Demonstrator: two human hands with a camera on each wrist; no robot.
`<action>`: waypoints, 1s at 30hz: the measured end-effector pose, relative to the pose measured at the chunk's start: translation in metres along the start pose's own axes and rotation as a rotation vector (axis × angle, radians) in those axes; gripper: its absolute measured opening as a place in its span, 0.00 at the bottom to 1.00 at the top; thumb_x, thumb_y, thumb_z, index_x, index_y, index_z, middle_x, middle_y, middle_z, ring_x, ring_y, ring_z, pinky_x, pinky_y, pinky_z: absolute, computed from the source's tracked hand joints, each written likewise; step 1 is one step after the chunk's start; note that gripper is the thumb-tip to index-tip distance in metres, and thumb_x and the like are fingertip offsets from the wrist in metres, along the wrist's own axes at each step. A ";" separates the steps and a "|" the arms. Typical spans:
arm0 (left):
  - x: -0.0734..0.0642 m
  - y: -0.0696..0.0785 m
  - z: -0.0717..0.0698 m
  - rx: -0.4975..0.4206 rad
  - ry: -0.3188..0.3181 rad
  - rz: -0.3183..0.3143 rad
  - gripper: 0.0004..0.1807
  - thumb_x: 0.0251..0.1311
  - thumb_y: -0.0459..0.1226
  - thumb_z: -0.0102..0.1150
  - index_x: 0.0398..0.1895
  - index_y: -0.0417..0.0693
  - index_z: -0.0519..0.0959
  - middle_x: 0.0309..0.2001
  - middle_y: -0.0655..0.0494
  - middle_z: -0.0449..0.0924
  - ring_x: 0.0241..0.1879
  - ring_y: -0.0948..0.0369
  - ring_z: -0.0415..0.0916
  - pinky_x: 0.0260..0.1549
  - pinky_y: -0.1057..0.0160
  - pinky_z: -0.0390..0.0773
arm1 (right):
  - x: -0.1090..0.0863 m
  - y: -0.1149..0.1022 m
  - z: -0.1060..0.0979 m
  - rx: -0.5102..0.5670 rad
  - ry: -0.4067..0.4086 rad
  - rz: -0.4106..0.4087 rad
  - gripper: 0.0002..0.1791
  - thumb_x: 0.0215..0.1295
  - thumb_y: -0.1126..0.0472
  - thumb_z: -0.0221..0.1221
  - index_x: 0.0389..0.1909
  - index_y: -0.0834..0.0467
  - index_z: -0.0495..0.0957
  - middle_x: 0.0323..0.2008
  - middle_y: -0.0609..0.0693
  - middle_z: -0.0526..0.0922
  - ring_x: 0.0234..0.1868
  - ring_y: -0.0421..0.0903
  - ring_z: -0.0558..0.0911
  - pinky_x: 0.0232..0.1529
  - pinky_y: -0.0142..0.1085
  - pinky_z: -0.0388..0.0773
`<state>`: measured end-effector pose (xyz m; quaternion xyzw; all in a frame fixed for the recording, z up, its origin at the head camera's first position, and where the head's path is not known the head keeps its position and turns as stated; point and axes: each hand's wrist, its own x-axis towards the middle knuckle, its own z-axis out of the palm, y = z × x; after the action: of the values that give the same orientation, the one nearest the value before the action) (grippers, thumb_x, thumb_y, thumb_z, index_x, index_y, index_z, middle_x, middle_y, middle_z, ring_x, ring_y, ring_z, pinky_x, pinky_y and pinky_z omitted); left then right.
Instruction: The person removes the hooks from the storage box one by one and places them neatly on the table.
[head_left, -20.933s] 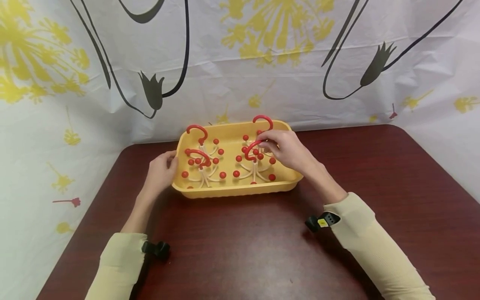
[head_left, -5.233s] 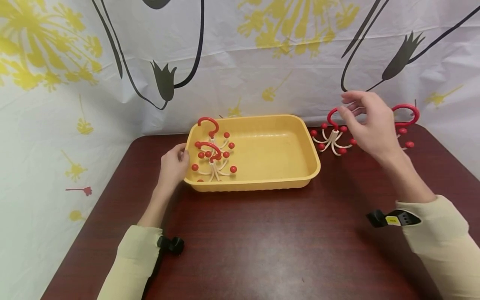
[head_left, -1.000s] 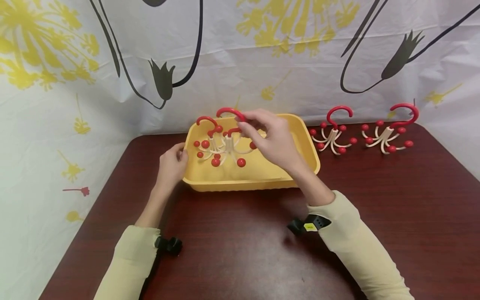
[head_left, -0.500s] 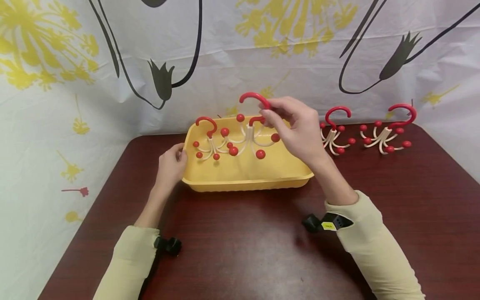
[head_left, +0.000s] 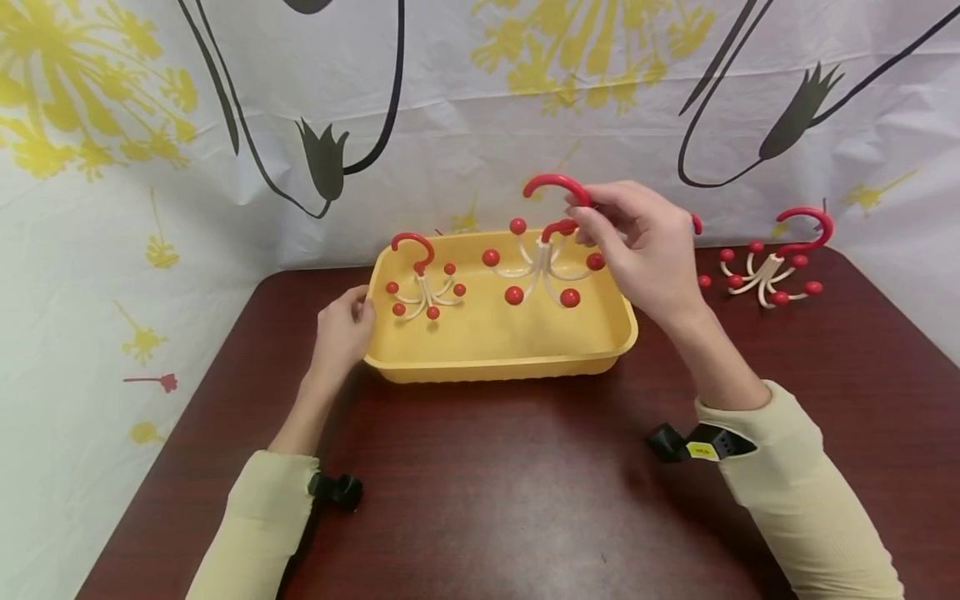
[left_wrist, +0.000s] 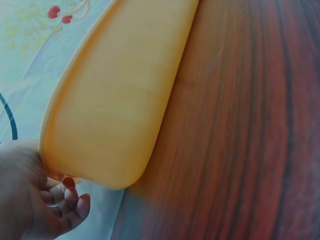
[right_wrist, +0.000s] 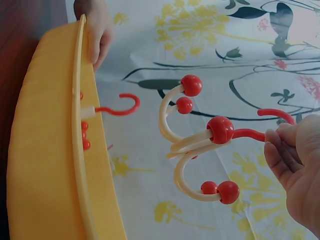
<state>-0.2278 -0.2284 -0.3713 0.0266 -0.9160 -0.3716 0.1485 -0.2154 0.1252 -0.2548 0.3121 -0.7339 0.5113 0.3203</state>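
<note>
My right hand (head_left: 648, 250) pinches the red hook of a hanger (head_left: 543, 258) with cream curved arms and red ball tips. The hanger is raised upright over the middle of a yellow plastic tray (head_left: 502, 364); the right wrist view shows its arms (right_wrist: 172, 117) spread beyond the fingertips. A matching hanger (head_left: 422, 287) stands inside the tray at the left. My left hand (head_left: 343, 329) grips the tray's left end, fingers (left_wrist: 75, 207) curled at the rim in the left wrist view.
On the dark red wooden table (head_left: 480, 500), one similar hanger (head_left: 771, 268) stands at the back right. Another hanger (head_left: 697, 223) beside it is mostly hidden behind my right hand. A floral white sheet (head_left: 480, 125) hangs behind the table.
Four hangers stood in the tray at first; two have since moved to the table's right. Over the last second, my right hand has lifted a third and carried it rightward. The left hand stays put.
</note>
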 end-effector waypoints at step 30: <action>-0.001 0.001 0.000 -0.015 0.000 0.012 0.22 0.72 0.36 0.47 0.63 0.32 0.75 0.38 0.39 0.80 0.39 0.47 0.76 0.42 0.51 0.76 | -0.023 0.027 -0.085 -0.267 0.062 0.026 0.15 0.61 0.76 0.65 0.50 0.68 0.84 0.38 0.36 0.83 0.32 0.33 0.81 0.41 0.21 0.76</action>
<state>-0.2266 -0.2276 -0.3711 0.0197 -0.9133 -0.3777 0.1508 -0.2099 0.2169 -0.2647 0.2410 -0.7891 0.4228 0.3749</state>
